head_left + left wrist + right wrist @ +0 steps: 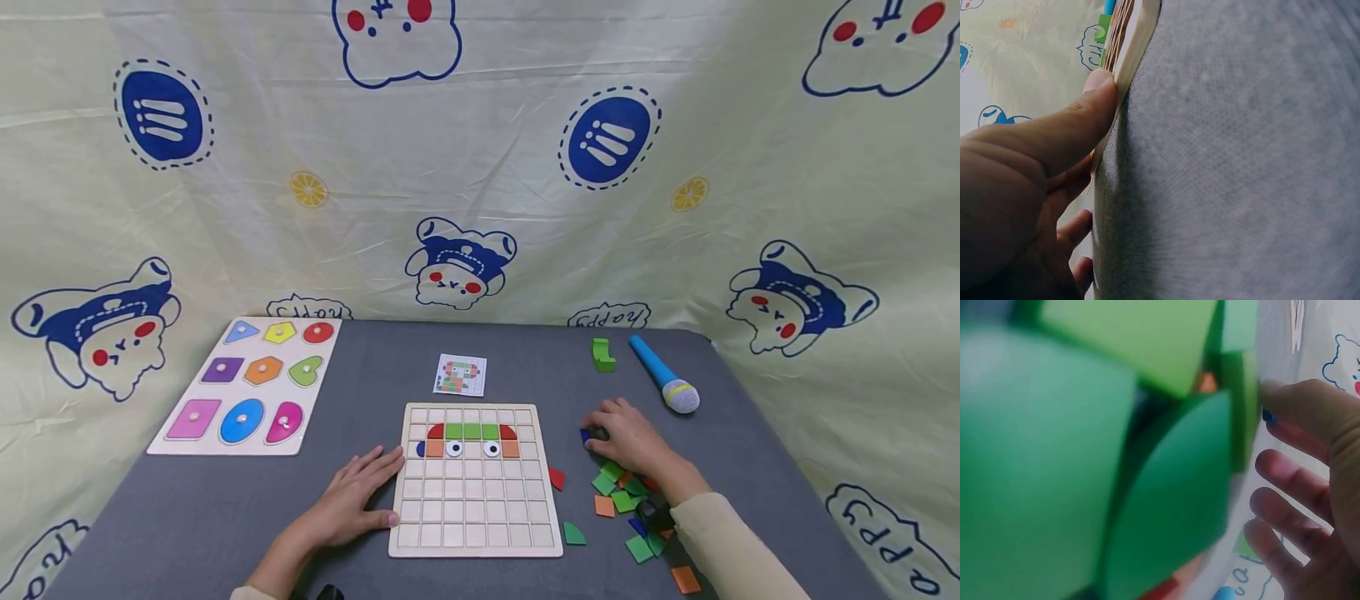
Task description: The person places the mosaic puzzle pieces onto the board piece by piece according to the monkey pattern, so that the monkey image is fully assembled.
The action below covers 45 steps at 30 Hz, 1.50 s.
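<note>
A wooden grid board (pixel 475 492) lies on the grey table, with red, green, orange and blue tiles and two eye tiles in its upper rows. My left hand (pixel 358 500) rests along the board's left edge, its fingers spread and straight; in the left wrist view, the thumb (pixel 1079 122) lies against that edge. To the right of the board, my right hand (pixel 626 435) pinches a small blue tile (pixel 585 435) between thumb and index finger. Only a sliver of this blue tile (pixel 1268 416) shows in the right wrist view. Loose green tiles (pixel 1172 487) loom close to that camera.
A pile of green, orange, red and blue tiles (pixel 623 501) spreads below my right hand. Beyond the board lies a small picture card (pixel 459 375). A toy microphone (pixel 656 367) and green block (pixel 602 356) sit at the back right, a shape puzzle (pixel 195 447) at the left.
</note>
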Available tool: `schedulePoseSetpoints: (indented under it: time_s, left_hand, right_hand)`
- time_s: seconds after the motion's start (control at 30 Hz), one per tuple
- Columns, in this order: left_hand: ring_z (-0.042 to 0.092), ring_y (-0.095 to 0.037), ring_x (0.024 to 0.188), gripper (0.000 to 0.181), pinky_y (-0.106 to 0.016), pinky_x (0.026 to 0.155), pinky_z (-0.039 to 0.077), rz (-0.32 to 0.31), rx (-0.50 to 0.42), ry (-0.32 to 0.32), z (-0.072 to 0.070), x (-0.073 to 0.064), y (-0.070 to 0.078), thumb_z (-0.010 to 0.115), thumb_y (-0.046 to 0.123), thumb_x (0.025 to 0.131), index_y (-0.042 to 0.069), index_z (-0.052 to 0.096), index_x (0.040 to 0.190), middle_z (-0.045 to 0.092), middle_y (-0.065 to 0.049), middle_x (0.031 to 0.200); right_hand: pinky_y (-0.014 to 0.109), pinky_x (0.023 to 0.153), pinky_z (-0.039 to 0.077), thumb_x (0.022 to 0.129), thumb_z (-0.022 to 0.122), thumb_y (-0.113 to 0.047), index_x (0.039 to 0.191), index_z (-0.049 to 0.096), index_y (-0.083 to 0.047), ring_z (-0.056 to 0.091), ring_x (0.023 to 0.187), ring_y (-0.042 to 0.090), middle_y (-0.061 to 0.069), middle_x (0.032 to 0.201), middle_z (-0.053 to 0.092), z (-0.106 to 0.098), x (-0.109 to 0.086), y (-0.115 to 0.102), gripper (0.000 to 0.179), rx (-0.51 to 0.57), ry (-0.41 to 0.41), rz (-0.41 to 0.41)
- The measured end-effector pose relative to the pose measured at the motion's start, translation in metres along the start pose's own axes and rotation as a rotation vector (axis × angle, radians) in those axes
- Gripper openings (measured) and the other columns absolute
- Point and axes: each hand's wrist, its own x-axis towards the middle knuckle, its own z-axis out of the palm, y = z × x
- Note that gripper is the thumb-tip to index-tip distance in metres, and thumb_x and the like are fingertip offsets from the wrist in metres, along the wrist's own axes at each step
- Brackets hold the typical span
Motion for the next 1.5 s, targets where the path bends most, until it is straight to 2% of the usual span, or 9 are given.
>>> schedulePoseSetpoints:
  time_s: [0.3,0.53,0.73,0.97,1.23,1.5]
  left_hand:
    - [0.023,-0.038,0.143,0.079,-0.065,0.112,0.013,-0.01,0.0,0.0,0.0,0.0,0.0,0.074,0.038,0.077,0.01,0.04,0.144,0.037,-0.006,0.152]
    - [0.023,-0.037,0.143,0.079,-0.065,0.112,0.013,-0.013,0.003,0.002,0.0,0.001,0.0,0.073,0.038,0.077,0.011,0.04,0.144,0.037,-0.006,0.152]
    - [0.024,-0.038,0.143,0.079,-0.065,0.112,0.014,-0.007,0.008,0.003,0.0,0.001,0.0,0.073,0.038,0.078,0.01,0.04,0.144,0.037,-0.006,0.152]
    - [0.024,-0.038,0.143,0.078,-0.065,0.111,0.014,0.003,0.003,0.004,0.0,0.0,0.0,0.073,0.037,0.078,0.009,0.04,0.143,0.037,-0.007,0.152]
    - [0.023,-0.038,0.143,0.079,-0.065,0.111,0.013,0.012,-0.012,-0.001,0.0,-0.001,0.0,0.072,0.04,0.079,0.009,0.04,0.144,0.036,-0.007,0.152]
    - [0.024,-0.038,0.143,0.079,-0.065,0.111,0.014,0.018,-0.006,0.002,0.0,-0.001,0.0,0.072,0.04,0.079,0.009,0.04,0.143,0.036,-0.007,0.152]
  right_hand:
    - [0.037,0.076,0.046,0.079,0.075,-0.029,0.098,0.071,-0.017,0.048,0.087,0.015,-0.002,0.095,0.06,-0.003,-0.003,-0.03,0.023,0.005,0.06,-0.066]
    - [0.035,0.076,0.047,0.078,0.076,-0.031,0.099,0.071,-0.018,0.047,0.089,0.014,-0.002,0.095,0.06,0.0,-0.002,-0.064,0.025,0.008,0.045,-0.071]
    - [0.033,0.078,0.046,0.079,0.075,-0.034,0.101,0.072,-0.02,0.047,0.091,0.013,-0.002,0.098,0.061,0.007,0.004,-0.083,0.026,0.024,0.026,-0.05]
    - [0.031,0.076,0.045,0.077,0.077,-0.032,0.098,0.073,-0.02,0.047,0.089,0.014,-0.002,0.096,0.062,0.013,0.014,-0.092,0.025,0.034,0.038,-0.019]
    - [0.027,0.069,0.037,0.076,0.077,-0.03,0.096,0.073,-0.021,0.042,0.079,0.01,-0.005,0.089,0.06,0.019,0.02,-0.092,0.022,0.021,0.034,-0.034]
    - [0.027,0.067,0.035,0.077,0.077,-0.03,0.097,0.074,-0.02,0.041,0.078,0.009,-0.005,0.086,0.057,0.017,0.022,-0.093,0.022,0.021,0.016,-0.041]
